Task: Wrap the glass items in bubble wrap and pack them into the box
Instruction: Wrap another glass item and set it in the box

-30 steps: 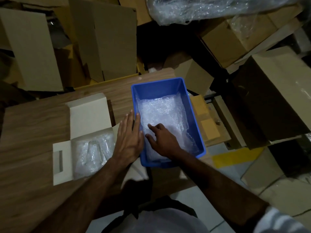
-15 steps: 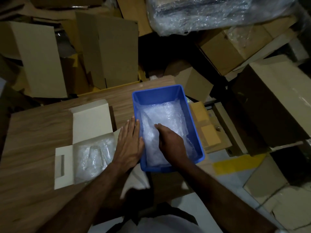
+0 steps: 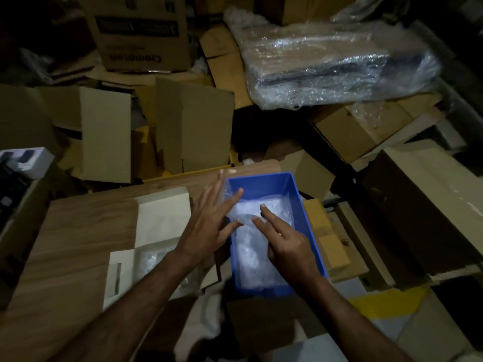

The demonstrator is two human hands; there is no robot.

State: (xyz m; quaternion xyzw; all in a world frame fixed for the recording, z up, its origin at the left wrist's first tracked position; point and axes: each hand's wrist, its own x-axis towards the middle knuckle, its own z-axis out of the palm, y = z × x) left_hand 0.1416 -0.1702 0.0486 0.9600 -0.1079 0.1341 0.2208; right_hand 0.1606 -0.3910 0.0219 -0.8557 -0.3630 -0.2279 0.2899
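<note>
Head view: both hands, left hand (image 3: 209,226) and right hand (image 3: 290,246), fingers spread and gripping nothing, press bubble wrap (image 3: 257,246) flat, probably to cushion the blue bin (image 3: 300,202).

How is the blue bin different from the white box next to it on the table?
The blue bin is plastic, with rigid walls and no lid; the white box is cardboard with flaps folded open. The blue bin is deeper; the white box is shallow. Both hands reach into the blue bin; neither is in the white box. Both hold bubble wrap.

Crumpled bubble wrap (image 3: 257,246) in blue bin (image 3: 264,182), white box (image 3: 156,231) open
</note>
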